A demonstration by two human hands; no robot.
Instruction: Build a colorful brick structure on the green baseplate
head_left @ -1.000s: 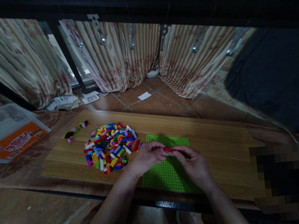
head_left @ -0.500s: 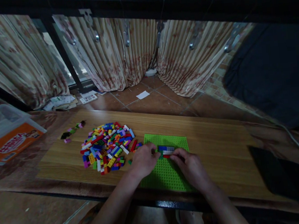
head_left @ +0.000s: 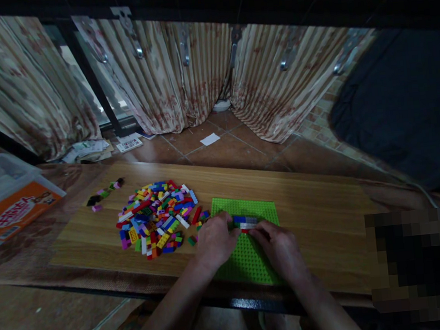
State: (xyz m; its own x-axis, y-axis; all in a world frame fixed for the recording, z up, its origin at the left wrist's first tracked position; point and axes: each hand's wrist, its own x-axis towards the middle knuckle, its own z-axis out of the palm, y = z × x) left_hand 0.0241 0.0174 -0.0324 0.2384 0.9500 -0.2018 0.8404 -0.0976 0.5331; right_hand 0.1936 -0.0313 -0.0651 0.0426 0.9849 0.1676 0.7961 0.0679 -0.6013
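A stack of blue, white and red plastic bricks (head_left: 245, 223) lies on the green baseplate (head_left: 248, 263), its long axis running sideways between both hands. The right hand's fingertips (head_left: 255, 237) curl against its near edge, nearest of all; the left hand (head_left: 215, 240) sits bent just off its left end. Whether either grips, I cannot tell. The loose brick pile (head_left: 155, 220) spreads leftward on the wooden board (head_left: 321, 243)

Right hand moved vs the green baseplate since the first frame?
Yes: the right hand has shifted toward the person's left, further onto the green baseplate, and slightly nearer the person.
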